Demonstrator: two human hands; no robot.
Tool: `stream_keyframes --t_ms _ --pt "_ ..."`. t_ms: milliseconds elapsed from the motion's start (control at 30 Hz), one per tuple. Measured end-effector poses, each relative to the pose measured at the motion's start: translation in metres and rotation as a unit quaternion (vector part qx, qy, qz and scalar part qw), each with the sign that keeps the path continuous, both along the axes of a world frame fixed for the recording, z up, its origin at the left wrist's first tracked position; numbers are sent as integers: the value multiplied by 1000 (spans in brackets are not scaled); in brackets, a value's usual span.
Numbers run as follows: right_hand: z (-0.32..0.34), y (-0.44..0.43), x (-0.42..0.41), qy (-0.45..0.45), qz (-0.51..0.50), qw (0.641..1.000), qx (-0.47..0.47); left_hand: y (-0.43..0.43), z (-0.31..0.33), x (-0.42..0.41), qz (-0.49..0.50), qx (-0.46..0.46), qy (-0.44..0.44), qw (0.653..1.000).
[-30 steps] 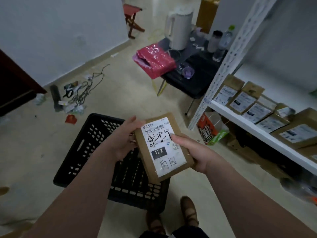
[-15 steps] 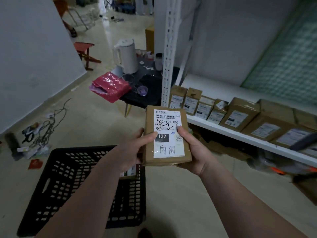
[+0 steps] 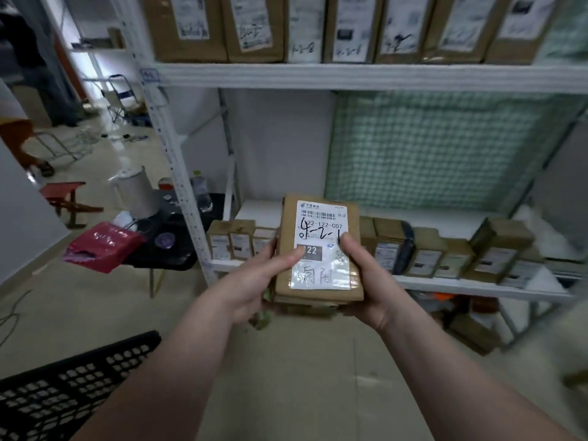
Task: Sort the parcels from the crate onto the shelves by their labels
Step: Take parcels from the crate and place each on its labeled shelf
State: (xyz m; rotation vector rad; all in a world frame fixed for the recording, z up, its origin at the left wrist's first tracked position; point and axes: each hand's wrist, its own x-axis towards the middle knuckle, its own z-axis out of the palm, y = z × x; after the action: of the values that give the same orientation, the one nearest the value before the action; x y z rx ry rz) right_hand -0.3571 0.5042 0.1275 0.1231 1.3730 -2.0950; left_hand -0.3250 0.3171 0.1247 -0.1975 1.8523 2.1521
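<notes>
- Holding one brown parcel (image 3: 319,249) between them, the left hand (image 3: 254,283) and right hand (image 3: 366,278) grip its two long sides, thumbs lying on the label (image 3: 321,246).
- The label reads "22-122-C07" in print, "4-2-1" in black marker, "22" on a dark block partly under the left thumb; handwritten characters lower down are unclear.
- The parcel stands lengthwise, top edge pointing away toward the lower shelf (image 3: 445,286), where boxes (image 3: 426,256) stand in a row.
- Parcels on the upper shelf (image 3: 350,76) carry similar marker codes, too blurred to read.
- The black crate (image 3: 57,399) sits on the floor at lower left.
</notes>
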Motion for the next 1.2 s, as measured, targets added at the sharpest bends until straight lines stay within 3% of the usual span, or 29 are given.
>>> stream_keyframes --t_ms 300,467,567,700,867,967,1200 --pt "101 202 10 162 -145 976 11 196 101 -35 -118 11 114 986" --pt "132 272 18 198 -192 961 0 262 137 -48 -195 -5 156 968" --pt "136 306 15 211 -205 955 42 292 150 -57 -214 -20 179 960" --pt "138 338 -1 212 -165 957 113 320 160 -79 -203 -33 205 957" --pt "150 361 -51 254 -178 944 111 346 173 -127 -203 -69 245 945" --pt "160 372 -100 297 -196 931 85 357 181 -171 -183 -98 278 938" --pt "202 388 -237 391 -192 892 119 375 206 -291 -84 -146 361 917"
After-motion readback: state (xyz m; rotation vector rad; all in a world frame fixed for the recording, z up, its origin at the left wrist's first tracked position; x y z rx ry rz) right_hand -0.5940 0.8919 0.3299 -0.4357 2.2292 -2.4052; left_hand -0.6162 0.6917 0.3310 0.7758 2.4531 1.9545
